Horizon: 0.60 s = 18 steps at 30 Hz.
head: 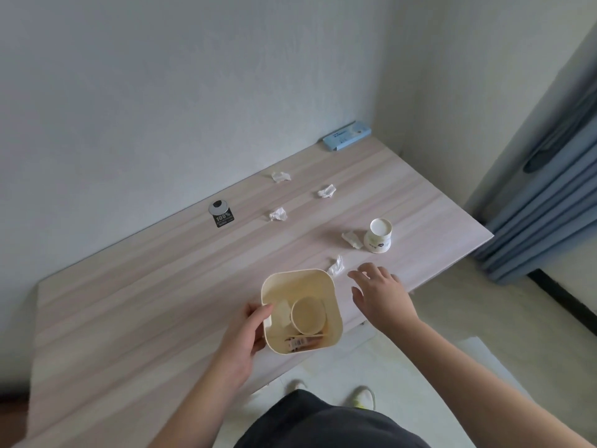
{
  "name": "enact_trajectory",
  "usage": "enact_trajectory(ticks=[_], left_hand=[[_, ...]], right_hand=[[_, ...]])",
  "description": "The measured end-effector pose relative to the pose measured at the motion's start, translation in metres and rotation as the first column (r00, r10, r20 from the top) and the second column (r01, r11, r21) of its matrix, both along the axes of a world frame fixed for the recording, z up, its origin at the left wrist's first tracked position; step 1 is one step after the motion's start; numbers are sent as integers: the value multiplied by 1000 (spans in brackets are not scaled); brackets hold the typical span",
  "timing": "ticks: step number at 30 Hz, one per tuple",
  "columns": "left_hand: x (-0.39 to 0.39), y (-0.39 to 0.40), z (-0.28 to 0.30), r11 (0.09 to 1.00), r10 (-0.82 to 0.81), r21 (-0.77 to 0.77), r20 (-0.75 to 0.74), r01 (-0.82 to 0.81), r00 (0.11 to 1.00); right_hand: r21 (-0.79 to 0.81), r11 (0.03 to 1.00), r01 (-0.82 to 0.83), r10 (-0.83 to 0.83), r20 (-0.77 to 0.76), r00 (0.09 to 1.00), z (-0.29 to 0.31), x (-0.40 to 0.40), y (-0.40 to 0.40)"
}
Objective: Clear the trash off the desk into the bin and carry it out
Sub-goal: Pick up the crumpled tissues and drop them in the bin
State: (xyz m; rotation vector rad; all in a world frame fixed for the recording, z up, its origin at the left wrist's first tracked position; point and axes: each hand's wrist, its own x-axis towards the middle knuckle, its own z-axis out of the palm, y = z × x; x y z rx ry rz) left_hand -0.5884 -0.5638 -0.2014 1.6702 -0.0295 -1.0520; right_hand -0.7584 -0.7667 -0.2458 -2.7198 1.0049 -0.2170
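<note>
Left hand (240,337) gripped the cream bin (302,310) by its rim, steadying it near the surface (129,302) edge | right hand (379,294) spread, fingers (357,275) released, reaching toward nearest tissue wad (336,266) | paper cup (378,236) and other wads uncollected.

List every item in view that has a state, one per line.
Cream plastic bin: upright, open, holding a paper cup and wrappers.
White paper cup: upside down on the wooden desk.
Five crumpled white tissues, nearest: loose on the desk.
Blue flat box: closed, by the wall.
Left hand: gripping the bin's rim.
Right hand: open, empty, beside the nearest tissue.
</note>
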Motion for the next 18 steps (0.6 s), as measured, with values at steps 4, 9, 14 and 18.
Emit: enact_trajectory(ticks=[4, 9, 14, 18], left_hand=[[10, 5, -6, 998, 56, -16, -28, -56, 998], [28, 7, -13, 995, 88, -39, -62, -90, 994], [48, 0, -8, 995, 59, -74, -59, -64, 996], [66, -3, -11, 993, 68, -87, -68, -74, 995]], right_hand=[[40, 999, -8, 10, -41, 999, -8, 13, -10], [63, 998, -20, 28, -120, 992, -12, 33, -18], [88, 996, -32, 49, -199, 979, -18, 53, -21], [-33, 996, -80, 68, -273, 960, -30, 65, -22]])
